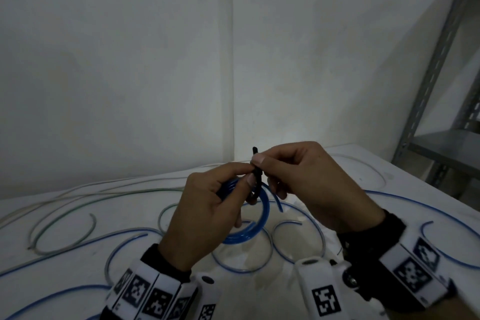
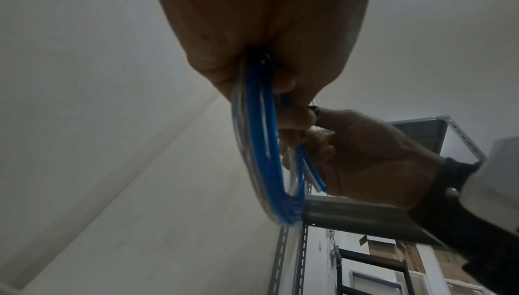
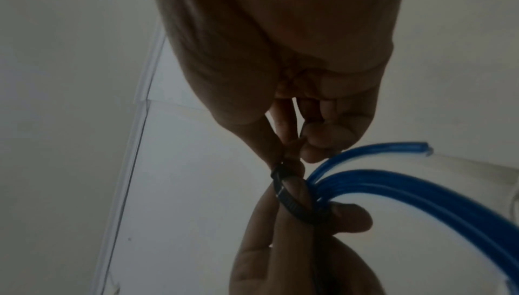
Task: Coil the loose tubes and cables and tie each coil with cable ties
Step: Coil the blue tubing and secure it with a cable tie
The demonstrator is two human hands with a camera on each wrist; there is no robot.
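far left on the white surface (image 1: 78, 205) we see loose clear and green-tinted tubes (image 1: 62, 218), with thin blue tubes (image 1: 130, 239) nearer us. at centre our left hand (image 1: 207, 218) grips a blue tube coil (image 1: 255, 226), held above the surface. a black cable tie (image 1: 257, 179) loops round the coil. our right hand (image 1: 311, 184) pinches the tie's upright end between thumb and forefinger. far right stands a grey metal shelf (image 1: 441, 117).
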